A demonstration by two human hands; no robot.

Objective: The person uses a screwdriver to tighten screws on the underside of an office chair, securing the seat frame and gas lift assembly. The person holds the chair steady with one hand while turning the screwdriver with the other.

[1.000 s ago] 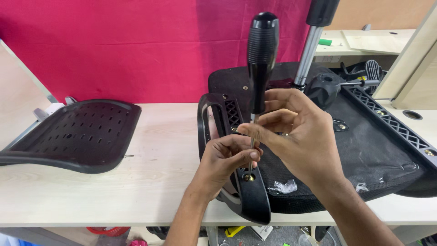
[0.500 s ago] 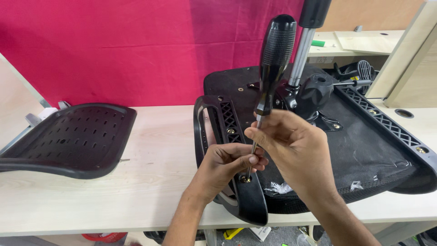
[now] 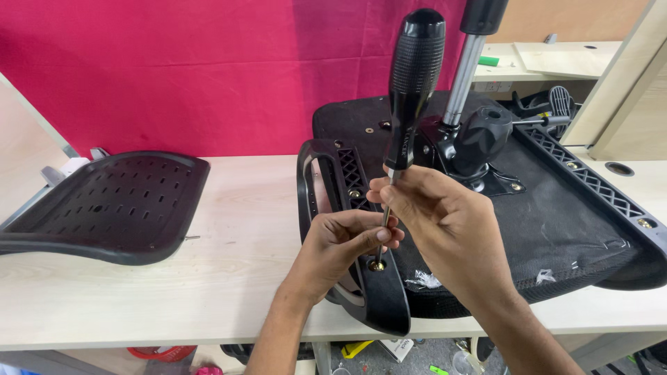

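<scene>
Two bare hands work at the lower centre of the frame, forearms rising from the bottom edge. The left hand [image 3: 344,243] curls narrow, thumb and fingertips pinched around the thin metal shaft of a screwdriver [image 3: 410,90] just above its tip. The right hand [image 3: 445,222], just right of it, is also closed around the shaft, higher up, directly below the handle. The screwdriver stands nearly upright, its thick black ribbed handle reaching the top centre of the frame. Its tip sits on a brass-coloured screw [image 3: 376,265] in a black plastic armrest [image 3: 379,298] that stands on edge at the near side of a pale wooden table [image 3: 229,264].

Behind the hands, centre to right, an upturned black office chair seat [image 3: 556,215] lies on the table, fabric underside up, with a metal mechanism, a black knob [image 3: 481,135] and a silver gas-lift cylinder [image 3: 464,76] rising from it. At the left lies a perforated black plastic chair back [image 3: 104,205]. A magenta cloth backdrop [image 3: 194,69] fills the upper left.
</scene>
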